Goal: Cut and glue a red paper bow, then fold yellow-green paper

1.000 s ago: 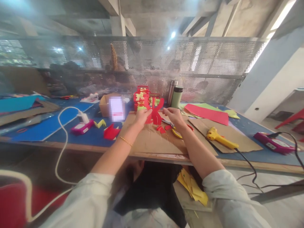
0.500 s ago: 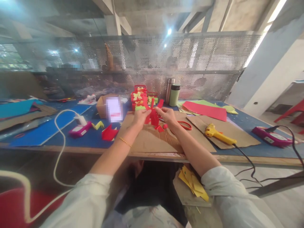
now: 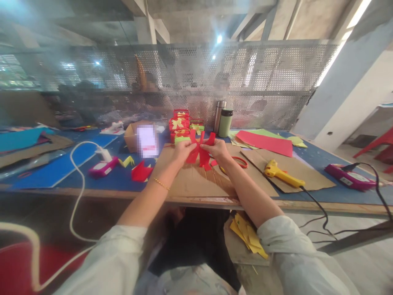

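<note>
A red paper bow (image 3: pixel 202 155) with several loose strips is held up over the cardboard sheet (image 3: pixel 187 182). My left hand (image 3: pixel 185 150) pinches its left side between thumb and fingers. On its right side my right hand (image 3: pixel 218 148) is closed in the same way. Small red paper scraps lie on the cardboard just below the bow. Partly hidden behind my right wrist is a pair of scissors with orange-red handles (image 3: pixel 241 162). Just beyond my hands stand red boxes with yellow bows (image 3: pixel 179 123).
A yellow glue gun (image 3: pixel 284 175) lies on cardboard to the right, its black cord trailing off the table edge. Two bottles (image 3: pixel 225 123) stand at the back. Purple power strips (image 3: pixel 103 167), a cardboard box (image 3: pixel 131 137) and coloured paper (image 3: pixel 265 143) lie around. Yellow paper (image 3: pixel 248 234) rests below the table.
My hands have moved slightly apart, and the red paper strips now spread wider and stand more upright between them. More of the scissors shows beside my right wrist.
</note>
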`<act>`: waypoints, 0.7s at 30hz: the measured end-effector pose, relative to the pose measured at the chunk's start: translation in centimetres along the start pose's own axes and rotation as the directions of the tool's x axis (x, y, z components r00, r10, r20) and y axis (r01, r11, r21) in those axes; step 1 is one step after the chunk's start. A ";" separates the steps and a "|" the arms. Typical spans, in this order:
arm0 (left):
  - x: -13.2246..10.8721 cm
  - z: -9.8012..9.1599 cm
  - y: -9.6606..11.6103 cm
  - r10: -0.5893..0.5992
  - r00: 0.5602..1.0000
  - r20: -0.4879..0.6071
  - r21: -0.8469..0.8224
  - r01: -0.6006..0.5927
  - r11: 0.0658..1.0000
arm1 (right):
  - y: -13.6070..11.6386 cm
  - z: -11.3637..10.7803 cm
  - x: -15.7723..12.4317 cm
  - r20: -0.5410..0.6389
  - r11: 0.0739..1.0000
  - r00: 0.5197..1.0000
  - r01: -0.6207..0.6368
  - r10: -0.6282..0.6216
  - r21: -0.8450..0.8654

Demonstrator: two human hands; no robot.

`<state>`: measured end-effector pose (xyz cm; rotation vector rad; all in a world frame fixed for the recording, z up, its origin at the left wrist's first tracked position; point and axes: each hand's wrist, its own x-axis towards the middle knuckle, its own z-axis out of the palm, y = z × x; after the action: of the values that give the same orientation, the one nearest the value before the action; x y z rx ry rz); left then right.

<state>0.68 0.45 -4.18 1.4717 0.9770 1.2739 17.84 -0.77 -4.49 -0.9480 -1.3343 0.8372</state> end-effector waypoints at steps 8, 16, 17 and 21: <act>-0.2 0.6 -0.1 -0.012 0.999 0.034 -0.096 0.015 0.995 | -0.9 -0.1 -0.3 0.034 1.000 0.999 0.008 -0.007 -0.020; 1.1 -1.0 0.4 -0.091 0.989 -0.117 -0.162 0.071 0.984 | -4.3 -7.3 -2.6 0.052 0.285 0.985 0.004 0.162 -0.958; 1.3 -1.4 0.5 -0.087 0.986 -0.140 -0.169 0.062 0.984 | -4.2 -7.7 -3.1 0.058 0.253 0.978 0.006 0.199 -0.967; 2.1 -3.0 0.9 -0.049 0.971 -0.234 -0.185 0.005 0.983 | -3.6 -7.9 -4.3 0.143 0.195 0.941 0.086 0.306 -0.977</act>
<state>-1.95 2.65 -2.68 1.1793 1.0012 1.5033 25.29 -6.74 -2.95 -2.0237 -2.1761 0.0547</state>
